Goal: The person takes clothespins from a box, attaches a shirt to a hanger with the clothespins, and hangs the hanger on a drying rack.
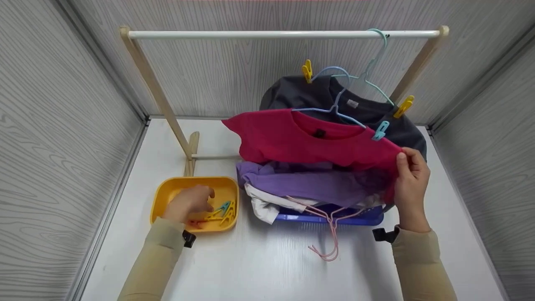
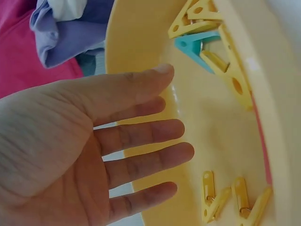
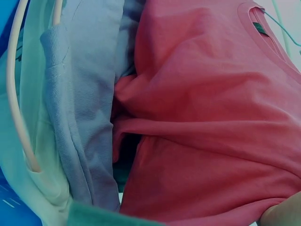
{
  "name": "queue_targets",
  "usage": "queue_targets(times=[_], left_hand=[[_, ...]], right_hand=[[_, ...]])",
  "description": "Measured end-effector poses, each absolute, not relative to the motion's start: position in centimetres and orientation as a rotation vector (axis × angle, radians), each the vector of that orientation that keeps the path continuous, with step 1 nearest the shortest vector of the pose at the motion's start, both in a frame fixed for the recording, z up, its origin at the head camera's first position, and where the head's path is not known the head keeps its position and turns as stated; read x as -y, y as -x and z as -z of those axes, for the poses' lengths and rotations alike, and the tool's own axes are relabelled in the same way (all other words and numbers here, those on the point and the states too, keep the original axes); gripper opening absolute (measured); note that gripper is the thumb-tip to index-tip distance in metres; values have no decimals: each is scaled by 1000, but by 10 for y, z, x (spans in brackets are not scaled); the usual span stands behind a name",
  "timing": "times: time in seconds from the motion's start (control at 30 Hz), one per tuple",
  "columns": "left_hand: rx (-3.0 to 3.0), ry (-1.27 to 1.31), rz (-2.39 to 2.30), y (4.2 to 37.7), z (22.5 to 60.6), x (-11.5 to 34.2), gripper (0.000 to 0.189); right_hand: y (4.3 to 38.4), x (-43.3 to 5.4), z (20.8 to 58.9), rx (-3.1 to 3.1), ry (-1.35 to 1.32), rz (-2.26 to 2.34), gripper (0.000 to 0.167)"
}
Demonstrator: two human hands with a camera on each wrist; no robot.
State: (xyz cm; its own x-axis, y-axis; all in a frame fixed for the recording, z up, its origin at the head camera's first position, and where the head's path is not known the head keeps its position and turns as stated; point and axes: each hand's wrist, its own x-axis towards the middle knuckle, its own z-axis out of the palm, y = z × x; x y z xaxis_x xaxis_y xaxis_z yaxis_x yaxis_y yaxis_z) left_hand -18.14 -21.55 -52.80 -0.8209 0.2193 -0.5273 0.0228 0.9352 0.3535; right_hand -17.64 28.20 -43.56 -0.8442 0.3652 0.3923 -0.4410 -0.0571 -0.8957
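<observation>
My right hand point(image 1: 411, 184) pinches the right-side sleeve of a red T-shirt point(image 1: 271, 133) between thumb and fingers. The shirt spreads across a light blue hanger point(image 1: 317, 110), and a light blue clothespin point(image 1: 380, 131) grips its right shoulder. My left hand point(image 1: 190, 202) reaches into a yellow tray point(image 1: 167, 184), fingers relaxed and nothing held. In the left wrist view, yellow clothespins point(image 2: 237, 77) and a teal clothespin point(image 2: 193, 47) lie in the tray beyond the fingertips. The right wrist view shows the red cloth point(image 3: 211, 108) close up, with my hand mostly hidden.
A dark grey shirt point(image 1: 288, 94) hangs behind on a mint hanger point(image 1: 372, 69), held by yellow clothespins point(image 1: 403, 106). The hanger hooks over a white rod point(image 1: 250, 35). Purple and white clothes point(image 1: 301, 184) fill a blue basket point(image 1: 355, 220); pink hangers point(image 1: 332, 221) lie at its front.
</observation>
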Motion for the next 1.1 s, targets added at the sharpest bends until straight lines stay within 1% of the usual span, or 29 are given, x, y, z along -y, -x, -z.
queue_targets(times=[0.27,0.53,0.7,0.83,0.97,1.1], left_hand=[[-2423,-195,-414,193,536,202,38],[-2414,-238,-316,204,538,187,16],[-2446,-240,-188,203,545,179,20],[-2475,-292,-108,203,550,177,24],[-2506,-369,-67,203,550,179,24],[-2507,-391,-59,204,548,182,19]], right_hand=[[176,-282,437,1697,-94,-1945,15],[176,-284,439,1697,-89,-1939,16],[176,-284,440,1677,-94,-1957,14],[175,-283,440,1684,-80,-1954,14],[175,-283,441,1709,-58,-1937,14],[175,-284,442,1721,-40,-1925,14]])
